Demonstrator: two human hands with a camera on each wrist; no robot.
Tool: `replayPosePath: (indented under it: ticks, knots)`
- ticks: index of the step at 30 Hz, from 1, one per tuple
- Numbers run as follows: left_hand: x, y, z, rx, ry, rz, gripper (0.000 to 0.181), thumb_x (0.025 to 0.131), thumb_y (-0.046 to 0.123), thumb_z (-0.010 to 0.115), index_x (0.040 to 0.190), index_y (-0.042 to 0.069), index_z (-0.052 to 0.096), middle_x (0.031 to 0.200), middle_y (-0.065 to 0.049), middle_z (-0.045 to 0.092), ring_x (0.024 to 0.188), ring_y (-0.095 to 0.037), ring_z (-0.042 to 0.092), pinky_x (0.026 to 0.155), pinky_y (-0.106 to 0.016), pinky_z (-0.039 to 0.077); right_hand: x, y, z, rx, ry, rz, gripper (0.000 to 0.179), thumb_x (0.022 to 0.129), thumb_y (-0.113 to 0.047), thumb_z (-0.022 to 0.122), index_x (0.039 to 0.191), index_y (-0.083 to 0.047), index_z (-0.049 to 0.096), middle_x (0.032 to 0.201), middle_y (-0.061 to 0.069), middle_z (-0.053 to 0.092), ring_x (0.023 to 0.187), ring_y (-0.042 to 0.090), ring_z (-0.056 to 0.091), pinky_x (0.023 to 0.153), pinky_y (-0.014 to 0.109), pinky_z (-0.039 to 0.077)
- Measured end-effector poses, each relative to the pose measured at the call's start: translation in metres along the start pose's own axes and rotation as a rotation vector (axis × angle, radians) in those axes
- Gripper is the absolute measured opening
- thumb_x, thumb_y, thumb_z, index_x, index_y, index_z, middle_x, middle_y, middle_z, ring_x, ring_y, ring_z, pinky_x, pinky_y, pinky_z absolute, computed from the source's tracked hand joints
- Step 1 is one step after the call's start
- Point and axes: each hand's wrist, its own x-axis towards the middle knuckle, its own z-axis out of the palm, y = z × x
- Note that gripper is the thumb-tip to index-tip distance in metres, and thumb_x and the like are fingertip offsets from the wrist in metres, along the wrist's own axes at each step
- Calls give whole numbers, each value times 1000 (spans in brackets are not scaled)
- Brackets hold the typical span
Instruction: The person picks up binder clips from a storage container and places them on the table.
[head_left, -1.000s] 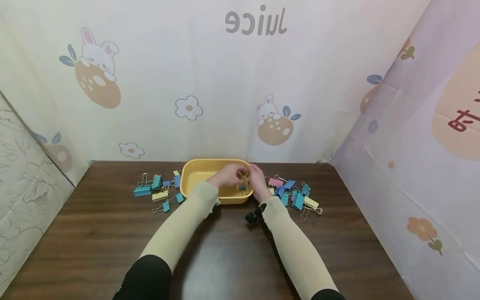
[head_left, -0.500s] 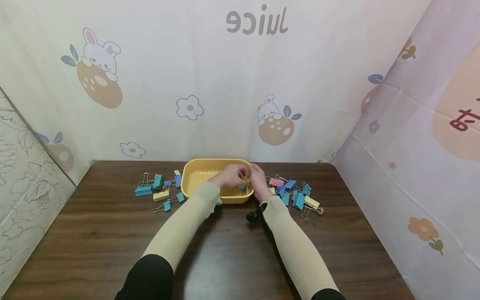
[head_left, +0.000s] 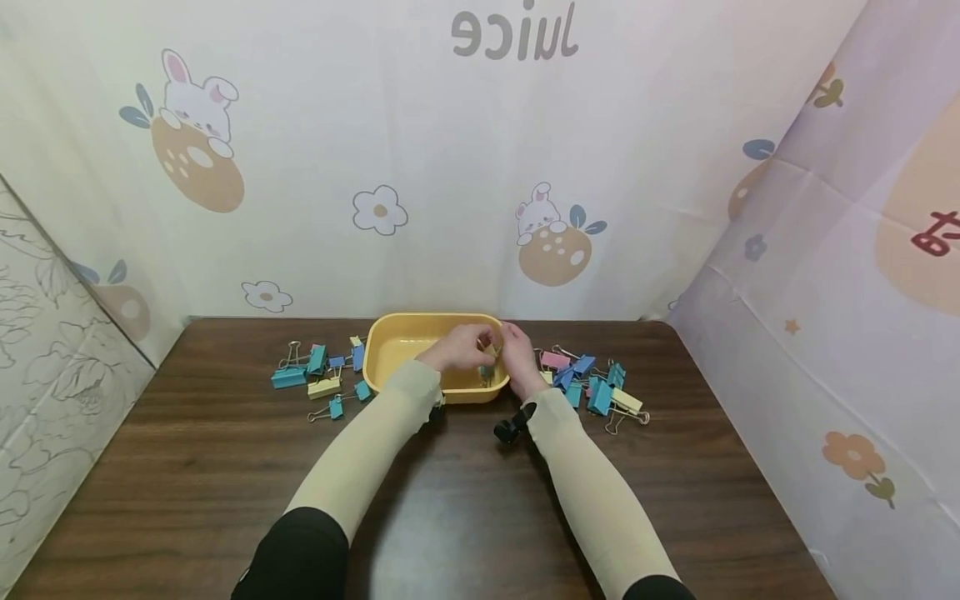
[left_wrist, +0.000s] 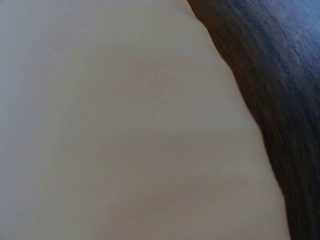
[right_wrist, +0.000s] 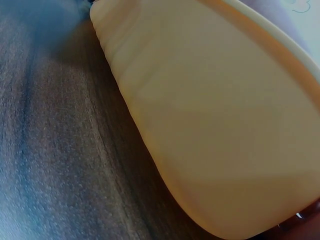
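Observation:
A yellow basin (head_left: 397,329) stands near the back edge of the table. Over its right half, my left hand (head_left: 459,347) curls its fingers round a small binder clip (head_left: 491,351), mostly covered by the fingers. At the basin's right end, my right hand (head_left: 519,358) meets the left one and pinches at the same clip; its fingertips are partly hidden. Just below the hands, a teal binder clip (head_left: 487,372) shows inside the basin. The right wrist view is filled by the basin's outer wall (right_wrist: 225,115). Only a pale sleeve (left_wrist: 140,125) and table appear in the left wrist view.
Several binder clips, including a yellow one (head_left: 324,387), lie left of the basin. To its right is a pile with a pink clip (head_left: 555,360) and a teal clip (head_left: 600,395). A printed curtain (head_left: 442,267) hangs behind the dark wooden table (head_left: 187,467).
The hands stay together over the basin's right end with small finger movements. The yellow clip between them shows less now. The head view has shifted slightly.

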Motion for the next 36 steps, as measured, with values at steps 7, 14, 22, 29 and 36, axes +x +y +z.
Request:
replayPosePath:
  ticks: [7,14,22,29,36]
  knots:
    - [-2,0,-2,-56,19,-40,30,84,13,70,113,8,65,103,-4,67,90,-18,61,75,-30,52,0,0,0,-2,0,6,42,109,-37,36,139,-13,53,139,8,52,129,26,48,108,45,40]
    - [-5,-6,-9,-134,93,-106,30,85,17,69,114,10,67,103,-4,65,90,-20,61,73,-30,53,2,2,0,-21,2,12,45,109,-39,35,142,-13,51,143,7,51,130,24,48,109,42,39]
    - [-26,2,-40,-272,141,-106,40,88,15,68,126,4,61,118,-11,63,106,-26,60,80,-37,55,3,1,0,-30,7,20,47,109,-42,35,144,-14,49,144,7,50,132,24,47,111,44,36]
    - [-61,3,-70,-290,237,-86,43,85,14,65,126,3,61,121,-10,62,115,-30,58,90,-45,51,2,2,0,-46,15,9,48,109,-42,35,144,-14,49,144,6,50,132,24,47,111,44,36]
    - [-102,0,-93,-217,308,-149,40,87,21,68,126,14,62,124,-5,62,118,-31,56,92,-53,48,3,1,0,-38,16,11,46,109,-41,35,143,-15,51,142,5,52,130,23,48,111,44,37]
